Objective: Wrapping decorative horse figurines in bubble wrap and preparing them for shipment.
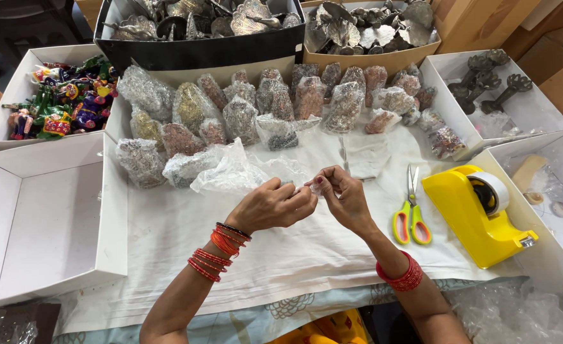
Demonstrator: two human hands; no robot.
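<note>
At desk centre, over the white cloth (230, 236), both hands meet and pinch a small scrap of clear plastic film (318, 185) between them. Left hand (272, 205): fingers curled shut, tips closed on the film's left edge; red bangles on the wrist. Right hand (344, 196): thumb and forefinger closed on the film's right edge; red bangles on the wrist too. What, if anything, the film wraps cannot be told.

Just beyond the hands: a crumpled clear plastic bag (230, 171) lying on the cloth. Further back: rows of small figurines wrapped in clear plastic (275, 105), standing close together.

Right of the hands: scissors with green-and-yellow handles (411, 216), shut, lying flat; beside them a yellow tape dispenser (479, 213) with a roll mounted.

Left: an open white box (45, 216); behind it a white box of brightly painted figures (65, 102).

Rear edge: a black tray (198, 51) and a tan box (371, 57), both holding dark metal pieces. Right rear: a white box with dark metal stands (492, 79).
</note>
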